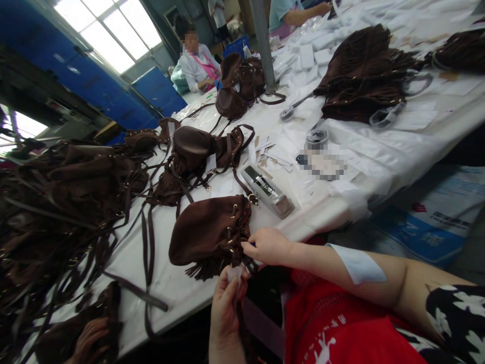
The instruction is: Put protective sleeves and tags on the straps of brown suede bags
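Observation:
A brown suede pouch bag (206,232) with a fringe lies at the near edge of the white table (379,151). My right hand (267,246) is closed, pinching the strap hardware at the bag's mouth. Just below it, my left hand (225,303) is closed, with a small pale tag (235,273) pinched at the fingertips, touching the same strap end. A dark strap (261,323) hangs down from there over my lap. The fingers hide exactly how tag and strap meet.
A heap of brown bags (64,202) and straps fills the left side, with another person's hand (89,336) on a bag at the bottom left. More bags (197,151), a grey box tool (267,189), tape rolls (316,136), a fringe pile (364,71) and a metal post (263,40) lie beyond. People work at the far end.

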A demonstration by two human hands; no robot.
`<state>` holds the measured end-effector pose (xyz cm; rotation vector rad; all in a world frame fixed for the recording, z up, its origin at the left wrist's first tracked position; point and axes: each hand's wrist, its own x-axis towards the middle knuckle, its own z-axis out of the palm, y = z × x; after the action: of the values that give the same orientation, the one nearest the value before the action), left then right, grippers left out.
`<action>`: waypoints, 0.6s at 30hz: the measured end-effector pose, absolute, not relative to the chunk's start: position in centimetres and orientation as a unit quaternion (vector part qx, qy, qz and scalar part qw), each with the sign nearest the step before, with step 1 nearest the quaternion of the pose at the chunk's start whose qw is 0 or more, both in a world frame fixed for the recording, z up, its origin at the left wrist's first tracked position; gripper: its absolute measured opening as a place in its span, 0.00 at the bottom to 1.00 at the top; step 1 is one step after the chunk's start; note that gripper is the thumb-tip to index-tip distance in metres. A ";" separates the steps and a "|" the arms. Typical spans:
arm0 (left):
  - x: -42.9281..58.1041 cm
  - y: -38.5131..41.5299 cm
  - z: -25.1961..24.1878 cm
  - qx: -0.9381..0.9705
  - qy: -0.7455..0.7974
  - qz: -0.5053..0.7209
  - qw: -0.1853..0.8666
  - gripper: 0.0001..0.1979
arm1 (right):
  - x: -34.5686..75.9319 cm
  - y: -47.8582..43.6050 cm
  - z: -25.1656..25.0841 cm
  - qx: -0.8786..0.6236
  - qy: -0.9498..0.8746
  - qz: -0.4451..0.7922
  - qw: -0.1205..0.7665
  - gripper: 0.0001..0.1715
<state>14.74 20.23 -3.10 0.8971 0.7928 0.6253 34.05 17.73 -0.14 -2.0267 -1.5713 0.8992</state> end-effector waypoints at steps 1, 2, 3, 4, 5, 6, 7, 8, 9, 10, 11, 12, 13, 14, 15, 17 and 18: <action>14.7 20.3 -3.1 0.416 0.366 0.290 0.780 0.11 | 34.0 17.8 -0.1 -0.729 -0.567 0.322 0.209 0.30; 14.7 20.3 -3.2 0.418 0.364 0.291 0.780 0.11 | 33.9 17.8 -0.1 -0.728 -0.569 0.319 0.208 0.30; 14.7 20.3 -3.2 0.419 0.364 0.291 0.779 0.11 | 33.8 17.9 -0.1 -0.727 -0.572 0.318 0.208 0.30; 14.7 20.3 -3.2 0.420 0.364 0.289 0.780 0.11 | 33.8 17.9 -0.1 -0.724 -0.574 0.319 0.209 0.30; 14.7 20.3 -3.2 0.421 0.364 0.287 0.780 0.11 | 33.8 17.9 0.0 -0.721 -0.577 0.322 0.211 0.31; 14.8 20.3 -3.2 0.422 0.365 0.286 0.779 0.12 | 33.9 17.9 0.1 -0.716 -0.579 0.326 0.213 0.33; 14.8 20.2 -3.1 0.422 0.367 0.287 0.778 0.12 | 33.9 17.9 0.1 -0.712 -0.581 0.330 0.215 0.35; 14.9 20.1 -3.0 0.421 0.371 0.288 0.776 0.13 | 33.9 18.0 0.1 -0.709 -0.583 0.333 0.216 0.36; 15.0 20.1 -2.9 0.420 0.377 0.291 0.773 0.13 | 33.9 18.0 0.2 -0.708 -0.584 0.334 0.216 0.37; 15.0 20.0 -2.8 0.421 0.385 0.292 0.768 0.13 | 33.8 18.1 0.2 -0.708 -0.585 0.334 0.214 0.36; 15.1 20.0 -2.7 0.423 0.394 0.290 0.762 0.14 | 33.8 18.1 0.2 -0.708 -0.586 0.333 0.210 0.34; 15.1 20.0 -2.6 0.429 0.405 0.287 0.755 0.14 | 33.7 18.1 0.2 -0.710 -0.586 0.333 0.205 0.33; 15.1 20.0 -2.5 0.438 0.418 0.283 0.744 0.15 | 33.6 18.2 0.2 -0.711 -0.586 0.334 0.201 0.32; 15.0 20.0 -2.4 0.450 0.431 0.279 0.731 0.15 | 33.6 18.2 0.2 -0.711 -0.586 0.335 0.196 0.31; 14.9 20.0 -2.3 0.462 0.443 0.275 0.718 0.16 | 33.5 18.2 0.2 -0.710 -0.587 0.337 0.193 0.31; 14.8 20.1 -2.2 0.481 0.459 0.269 0.697 0.17 | 33.5 18.2 0.3 -0.707 -0.590 0.341 0.190 0.31; 14.6 20.2 -2.2 0.487 0.462 0.266 0.692 0.17 | 33.5 18.2 0.4 -0.705 -0.592 0.342 0.190 0.31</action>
<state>14.65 20.17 -2.24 1.0873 1.0332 0.5948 33.54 18.23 0.37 -1.9814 -1.6627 0.9606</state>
